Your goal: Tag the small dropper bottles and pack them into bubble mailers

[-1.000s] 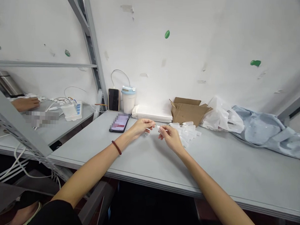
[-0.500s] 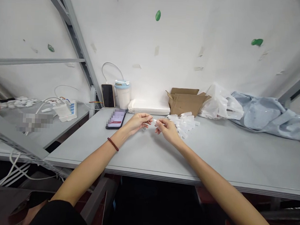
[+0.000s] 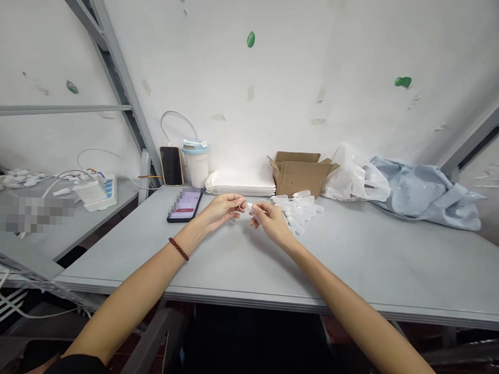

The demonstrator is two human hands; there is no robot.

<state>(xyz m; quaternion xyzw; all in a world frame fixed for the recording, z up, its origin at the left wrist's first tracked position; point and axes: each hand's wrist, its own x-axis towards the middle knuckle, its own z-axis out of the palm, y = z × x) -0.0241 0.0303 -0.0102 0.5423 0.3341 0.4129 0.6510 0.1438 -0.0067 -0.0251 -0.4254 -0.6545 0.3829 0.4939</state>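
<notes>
Over the middle of the grey table (image 3: 354,258), my two hands meet at a small white piece (image 3: 250,206). My right hand (image 3: 270,221) pinches this piece between thumb and fingertips. My left hand (image 3: 223,210), with a dark red bead bracelet (image 3: 179,249) at the wrist, is closed on a thin white cord (image 3: 233,221) that loops below its fingers. Where cord and piece join is too small to tell. Several translucent white pieces (image 3: 304,211) lie in a pile just beyond my right hand.
Behind my hands stand a white stack (image 3: 241,183) and an open cardboard box (image 3: 301,178). Right of them lie a white plastic bag (image 3: 349,175) and blue cloth (image 3: 431,195). At left are a cup (image 3: 197,165), two phones (image 3: 172,166) and a power strip (image 3: 104,194).
The view has shifted slightly, so everything sits a little lower and further left. Both hands remain together at the small white piece, with nothing let go.
</notes>
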